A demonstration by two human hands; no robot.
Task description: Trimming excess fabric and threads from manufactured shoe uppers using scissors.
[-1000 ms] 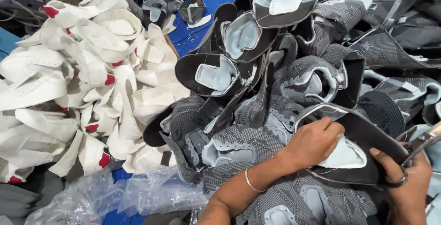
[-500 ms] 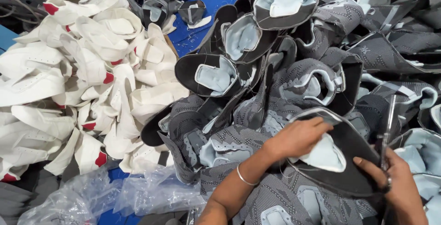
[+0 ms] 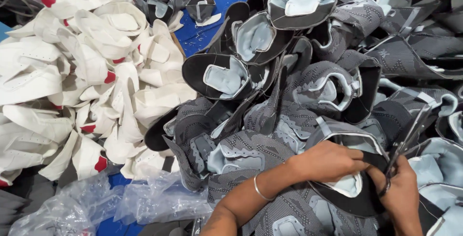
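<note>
Grey-and-black knit shoe upper (image 3: 359,195) with pale blue lining sits bottom right of the head view, on top of the heap of like pieces, between both hands. Left hand (image 3: 328,161) lies over its upper edge, fingers curled down onto the black collar rim, grip clenched on the fabric. A thin silver bangle (image 3: 260,190) rings that wrist. Right hand (image 3: 400,192) is at the right end of the same upper, thumb and fingers pinching the black rim, and it also carries dark metal scissors (image 3: 410,134) by the loops; blades point up and right, away from the hand, over the neighbouring pieces. Cannot tell whether the blades are parted or closed. The two hands are touching or nearly so at the rim.

Around it: big pile of grey patterned shoe uppers (image 3: 313,86) with black collars and pale blue linings fills the centre and right, pieces stacked loosely and tilted every way, several with the open collar facing the camera. Left side holds a separate pile of white leather-look shoe uppers (image 3: 87,72) with small red tabs, just beside the grey heap and touching it at the middle. Crumpled clear plastic bags (image 3: 111,204) lie bottom left, in front of the white pile. Blue bench surface (image 3: 217,4) shows at the top between the piles, and a strip under the plastic.
</note>
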